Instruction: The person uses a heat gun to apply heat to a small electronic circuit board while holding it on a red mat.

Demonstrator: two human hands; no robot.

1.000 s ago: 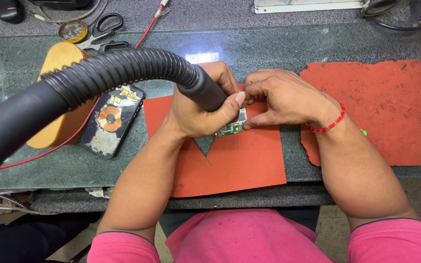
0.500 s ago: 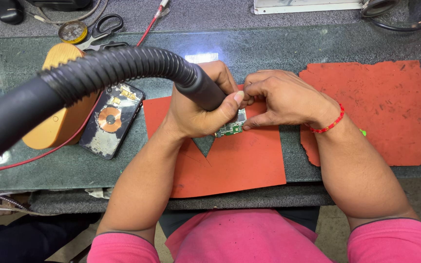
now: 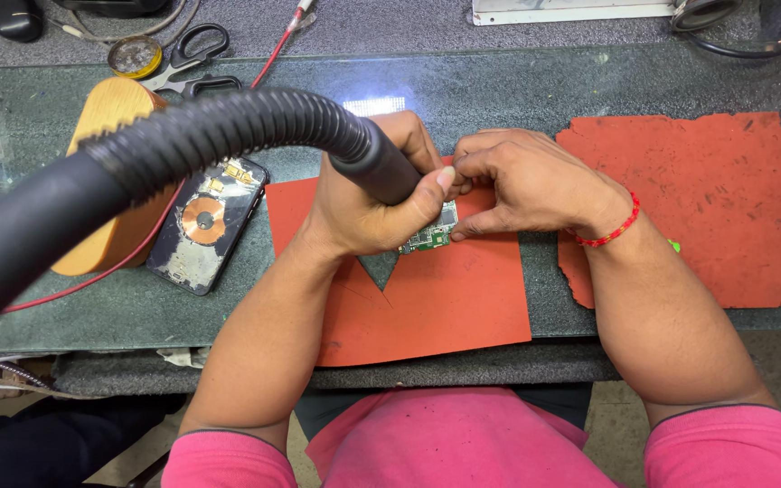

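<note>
My left hand (image 3: 368,203) grips the black handle of a hot-air tool (image 3: 381,167), whose thick ribbed black hose (image 3: 183,145) sweeps off to the left. The tool's tip points down at a small green circuit board (image 3: 431,237) lying on an orange-red mat (image 3: 445,289). My right hand (image 3: 522,181) rests beside it, fingers curled and pinching at the board's top edge; what its fingertips hold is hidden. A red thread bracelet (image 3: 612,230) circles my right wrist.
An opened phone back with a copper coil (image 3: 205,221) lies left of the mat, next to a tan wooden block (image 3: 106,117). Scissors (image 3: 187,59) and a round tin (image 3: 135,56) sit at the back left. A torn red mat (image 3: 707,199) covers the right side.
</note>
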